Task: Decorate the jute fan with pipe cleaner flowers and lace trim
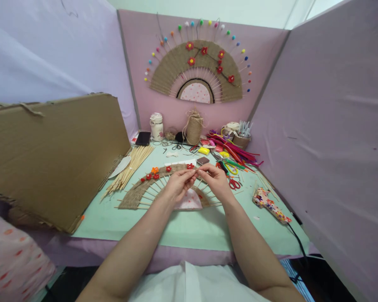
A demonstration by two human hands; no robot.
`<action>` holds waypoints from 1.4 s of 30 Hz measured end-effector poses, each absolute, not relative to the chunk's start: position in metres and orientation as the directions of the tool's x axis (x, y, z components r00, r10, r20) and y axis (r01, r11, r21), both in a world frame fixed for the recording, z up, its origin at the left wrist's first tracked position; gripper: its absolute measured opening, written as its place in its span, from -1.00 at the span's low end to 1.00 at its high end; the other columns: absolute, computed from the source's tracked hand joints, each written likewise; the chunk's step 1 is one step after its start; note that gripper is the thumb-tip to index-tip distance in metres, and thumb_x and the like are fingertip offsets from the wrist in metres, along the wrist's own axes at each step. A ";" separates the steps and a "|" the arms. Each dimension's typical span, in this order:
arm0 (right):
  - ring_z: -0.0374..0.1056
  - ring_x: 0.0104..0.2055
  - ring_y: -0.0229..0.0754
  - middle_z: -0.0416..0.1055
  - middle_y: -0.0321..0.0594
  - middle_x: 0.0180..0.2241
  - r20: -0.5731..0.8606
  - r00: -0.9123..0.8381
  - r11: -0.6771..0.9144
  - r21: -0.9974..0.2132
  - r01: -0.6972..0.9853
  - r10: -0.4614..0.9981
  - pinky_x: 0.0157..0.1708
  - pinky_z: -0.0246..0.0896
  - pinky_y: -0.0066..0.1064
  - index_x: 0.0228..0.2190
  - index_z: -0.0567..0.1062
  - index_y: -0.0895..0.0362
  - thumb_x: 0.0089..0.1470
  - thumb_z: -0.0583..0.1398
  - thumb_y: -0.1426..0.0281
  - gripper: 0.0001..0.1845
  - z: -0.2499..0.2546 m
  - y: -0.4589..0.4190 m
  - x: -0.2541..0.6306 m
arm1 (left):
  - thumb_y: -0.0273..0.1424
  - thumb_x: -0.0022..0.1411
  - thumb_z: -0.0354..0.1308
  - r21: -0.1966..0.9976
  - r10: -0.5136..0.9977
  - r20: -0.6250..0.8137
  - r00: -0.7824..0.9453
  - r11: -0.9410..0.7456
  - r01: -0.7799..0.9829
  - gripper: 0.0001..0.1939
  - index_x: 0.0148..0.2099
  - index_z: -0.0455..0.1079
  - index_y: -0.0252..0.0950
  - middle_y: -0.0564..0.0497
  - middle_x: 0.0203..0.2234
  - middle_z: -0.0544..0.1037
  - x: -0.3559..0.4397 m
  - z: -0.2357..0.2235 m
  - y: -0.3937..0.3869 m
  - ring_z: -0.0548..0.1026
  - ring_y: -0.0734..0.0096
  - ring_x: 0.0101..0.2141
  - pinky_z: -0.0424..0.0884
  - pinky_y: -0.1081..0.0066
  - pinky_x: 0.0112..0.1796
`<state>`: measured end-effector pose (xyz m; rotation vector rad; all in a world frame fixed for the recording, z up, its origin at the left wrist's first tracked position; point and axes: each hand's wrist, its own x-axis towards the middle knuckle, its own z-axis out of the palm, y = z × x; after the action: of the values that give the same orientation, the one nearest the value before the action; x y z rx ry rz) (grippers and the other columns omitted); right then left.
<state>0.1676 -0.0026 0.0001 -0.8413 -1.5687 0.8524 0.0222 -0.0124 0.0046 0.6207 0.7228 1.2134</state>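
My left hand [182, 184] and my right hand [214, 179] meet above a twine-woven fan [132, 198] lying on the table. Thumbs and fingertips of both are pinched together, and whatever sits between them is too small to make out. The fan has thin sticks as ribs, red and orange flowers [155, 170] along its upper band, and a white spotted half-circle [192, 200] at its base. Part of the fan's right side is hidden by my hands. Just beyond them lies a small brown block [203, 160].
A large cardboard sheet [56, 159] stands left, beside a bundle of thin sticks [130, 167]. Twine [194, 129], a white bottle [156, 127], pipe cleaners [236, 151] and red scissors [234, 183] lie behind. A corded glue gun [271, 204] rests right. A finished fan [170, 69] hangs on the back wall.
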 end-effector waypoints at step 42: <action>0.33 -0.37 -0.19 0.46 -0.22 -0.42 0.536 -0.133 0.547 -0.767 0.335 0.834 -0.32 0.21 -0.35 -0.39 0.52 0.09 0.10 0.17 0.21 -0.77 -0.007 -0.005 0.164 | -0.40 0.06 0.23 0.900 0.899 0.429 -0.086 -0.419 0.119 -0.92 -0.38 0.55 -0.25 0.00 -0.45 0.55 0.017 0.004 -0.017 0.43 0.39 -0.38 0.30 0.46 -0.27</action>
<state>0.1640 -0.0047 -0.0069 -0.9851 -1.7124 0.5817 0.0170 -0.0172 0.0039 1.5529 1.1266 1.5689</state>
